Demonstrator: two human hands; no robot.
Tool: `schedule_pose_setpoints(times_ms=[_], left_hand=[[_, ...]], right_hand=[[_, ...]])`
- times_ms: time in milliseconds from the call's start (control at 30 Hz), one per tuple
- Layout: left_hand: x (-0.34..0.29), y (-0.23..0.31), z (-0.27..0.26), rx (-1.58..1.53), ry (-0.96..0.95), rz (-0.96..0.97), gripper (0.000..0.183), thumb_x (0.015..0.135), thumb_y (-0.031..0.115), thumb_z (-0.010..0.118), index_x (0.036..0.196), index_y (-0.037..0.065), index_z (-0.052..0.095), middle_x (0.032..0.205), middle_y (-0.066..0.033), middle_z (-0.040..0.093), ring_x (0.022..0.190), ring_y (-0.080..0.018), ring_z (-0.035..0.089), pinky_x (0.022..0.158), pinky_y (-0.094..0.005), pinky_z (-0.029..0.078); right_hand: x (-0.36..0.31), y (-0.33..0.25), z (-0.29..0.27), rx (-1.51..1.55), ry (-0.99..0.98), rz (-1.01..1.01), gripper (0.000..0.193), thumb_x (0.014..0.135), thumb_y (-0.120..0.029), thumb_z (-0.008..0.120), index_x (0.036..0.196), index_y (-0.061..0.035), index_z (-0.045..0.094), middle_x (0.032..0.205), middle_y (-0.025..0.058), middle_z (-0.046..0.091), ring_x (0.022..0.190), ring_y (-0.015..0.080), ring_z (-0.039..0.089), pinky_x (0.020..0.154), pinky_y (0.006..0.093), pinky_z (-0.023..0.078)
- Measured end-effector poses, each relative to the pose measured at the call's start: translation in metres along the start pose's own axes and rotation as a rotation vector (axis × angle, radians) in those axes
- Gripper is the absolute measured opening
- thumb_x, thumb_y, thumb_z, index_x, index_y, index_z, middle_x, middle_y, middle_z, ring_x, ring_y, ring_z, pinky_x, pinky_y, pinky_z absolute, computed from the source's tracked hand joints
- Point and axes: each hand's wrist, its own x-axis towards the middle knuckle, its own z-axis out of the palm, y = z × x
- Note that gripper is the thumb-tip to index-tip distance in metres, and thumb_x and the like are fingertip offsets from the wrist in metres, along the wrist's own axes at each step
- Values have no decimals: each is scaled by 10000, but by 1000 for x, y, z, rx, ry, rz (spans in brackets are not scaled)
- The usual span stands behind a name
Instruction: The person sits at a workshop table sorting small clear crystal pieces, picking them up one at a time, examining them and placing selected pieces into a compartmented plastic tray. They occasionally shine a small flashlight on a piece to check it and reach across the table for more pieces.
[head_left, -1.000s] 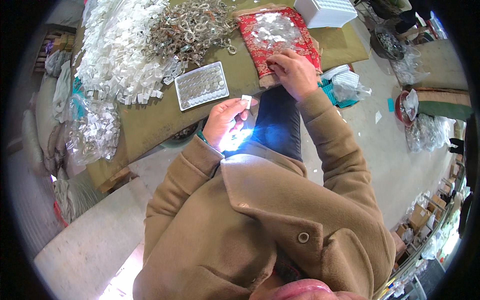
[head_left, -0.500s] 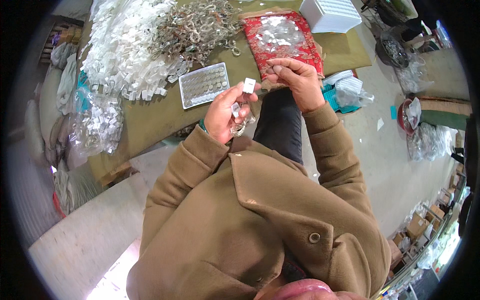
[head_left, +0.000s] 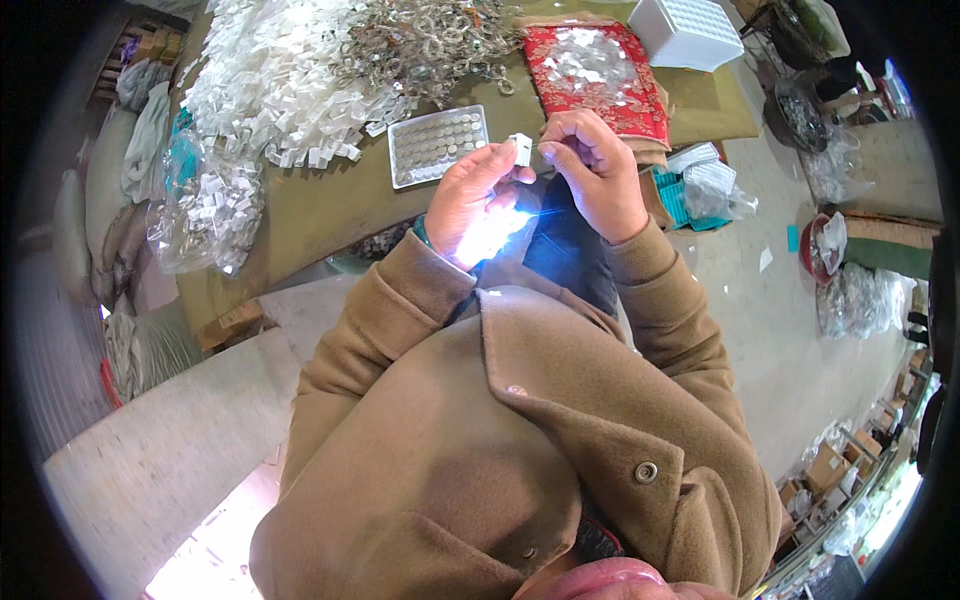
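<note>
My left hand (head_left: 478,195) pinches a small white plastic case (head_left: 520,149) between thumb and fingertips. A bright white-blue light (head_left: 490,235) glows at its palm, and the glare hides what the lower fingers hold. Close beside the case is my right hand (head_left: 598,178), thumb and index finger pressed together; anything between them is too small to make out. Just beyond my left hand, a white tray (head_left: 396,168) of round silver discs (head_left: 440,143) lies on the table.
A large heap of white cases (head_left: 290,80) and a tangle of wire coils (head_left: 430,45) cover the table's far left. A red patterned cloth (head_left: 640,115) bears clear and white bits. Stacked white trays (head_left: 685,35) stand at far right; a plastic bag of cases (head_left: 210,210) hangs at the left edge.
A bright light has come on in my left hand, where a wire coil showed before. My right hand has moved down and left, closer to the white case. The view has shifted slightly.
</note>
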Motion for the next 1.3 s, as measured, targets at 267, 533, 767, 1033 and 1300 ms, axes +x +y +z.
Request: schedule_pose_setpoints(times_ms=[267, 533, 767, 1033, 1300], left_hand=[[-16, 1, -26, 26, 15, -11, 163, 962, 236, 556, 1004, 85, 599, 832, -9, 612, 517, -8, 379, 429, -156, 287], [-28, 20, -37, 89, 95, 32, 175, 972, 248, 526, 985, 84, 587, 792, 0, 606, 482, -4, 368, 396, -164, 284], [-35, 22, -53, 71, 73, 18, 164, 965, 253, 542, 1001, 96, 571, 816, -11, 594, 520, -6, 378, 436, -150, 305], [-36, 19, -60, 296, 96, 116, 160, 957, 250, 559, 1009, 99, 562, 835, -34, 625, 544, -23, 422, 466, -171, 325], [-47, 39, -45, 276, 110, 130, 227, 980, 308, 517, 1050, 102, 581, 728, 12, 587, 478, -13, 414, 414, -166, 302]], right_hand=[[2, -11, 19, -326, -113, -133, 63, 841, 30, 575, 898, 15, 554, 843, 123, 587, 775, 240, 586, 713, 299, 470], [19, -25, 45, -151, -121, 16, 85, 841, -64, 642, 882, 9, 628, 751, 88, 632, 657, 111, 557, 613, 279, 476], [20, -18, 60, -193, -205, -57, 42, 814, 1, 603, 855, 7, 597, 777, 156, 599, 692, 294, 599, 632, 344, 474], [15, -19, 66, -297, -235, -161, 91, 792, 31, 602, 873, -8, 588, 831, 154, 596, 765, 336, 603, 671, 361, 486], [19, -4, 52, -104, -265, -96, 200, 816, -31, 656, 1015, -11, 639, 905, 109, 643, 806, 214, 636, 722, 309, 505]])
